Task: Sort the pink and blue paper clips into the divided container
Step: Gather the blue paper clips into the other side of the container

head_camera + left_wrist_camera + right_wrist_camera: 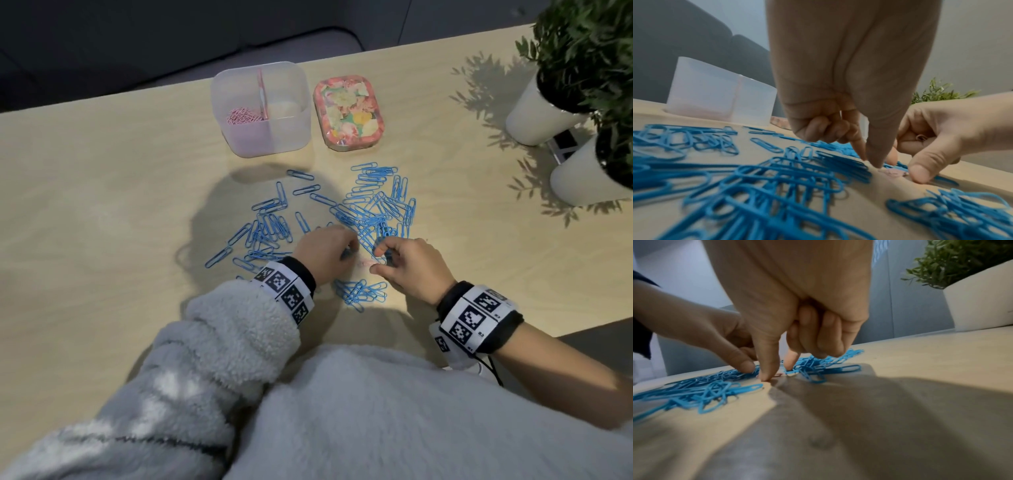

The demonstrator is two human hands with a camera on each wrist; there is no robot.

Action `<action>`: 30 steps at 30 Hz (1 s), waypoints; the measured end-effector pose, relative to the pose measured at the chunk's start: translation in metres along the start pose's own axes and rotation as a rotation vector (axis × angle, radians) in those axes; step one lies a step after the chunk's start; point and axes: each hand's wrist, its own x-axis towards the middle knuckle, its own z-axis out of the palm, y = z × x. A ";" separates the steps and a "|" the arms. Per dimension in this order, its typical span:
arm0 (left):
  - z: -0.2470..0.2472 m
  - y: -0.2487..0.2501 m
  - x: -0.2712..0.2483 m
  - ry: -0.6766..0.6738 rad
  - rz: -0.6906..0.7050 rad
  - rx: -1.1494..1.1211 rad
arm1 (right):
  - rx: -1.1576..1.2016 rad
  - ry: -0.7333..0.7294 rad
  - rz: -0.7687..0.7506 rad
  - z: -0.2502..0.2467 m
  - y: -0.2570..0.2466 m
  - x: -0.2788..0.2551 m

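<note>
Between the two hands, at 6 o'clock of the blue paper clips (373, 209), lies one pale pink paper clip (367, 263), thin looped wire flat on the table (102, 178). Left hand (323, 251) touches it with its fingertips; right hand (407, 267) has its thumb beside it, its curled fingers cupping a small clip. Divided container (294, 137) at 12 o'clock holds pink clips (244, 115) in its left compartment.

Head view steeply down; wrist views low, close (somewhat blurred), sharing the blue paper clips (370, 209).
</note>
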 end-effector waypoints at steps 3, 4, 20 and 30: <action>0.007 0.013 0.003 -0.028 0.020 -0.018 | 0.006 -0.011 -0.012 0.000 0.002 -0.003; 0.009 0.017 0.005 -0.043 0.017 -0.008 | 0.002 -0.013 -0.016 0.000 0.003 -0.004; -0.007 -0.004 -0.010 0.043 0.006 -0.134 | -0.004 0.078 0.157 -0.021 0.017 0.046; -0.100 -0.067 -0.008 0.324 -0.158 -0.161 | 0.152 0.162 0.175 -0.063 0.030 0.067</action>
